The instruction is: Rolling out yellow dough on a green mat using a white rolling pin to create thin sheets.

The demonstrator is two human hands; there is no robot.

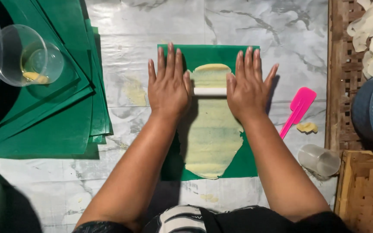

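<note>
Forearms near camera; left hand (168,86) and right hand (248,86) flat, fingers spread, pressing white roller (210,91) on pale dough (210,142), mid-table green sheet (247,162). Dough very thin: uneven pressure could tear it or push it off sheet.

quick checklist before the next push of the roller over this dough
1. Left hand flat on the white roller: ok.
2. Right hand flat on its other end: ok.
3. Dough within the green sheet: ok, though its lower tip is near the edge.
4. Sheet room beyond the roller: ok.
5. Pink spatula off the sheet: ok.
6. Dough evenness: cannot tell.
</note>
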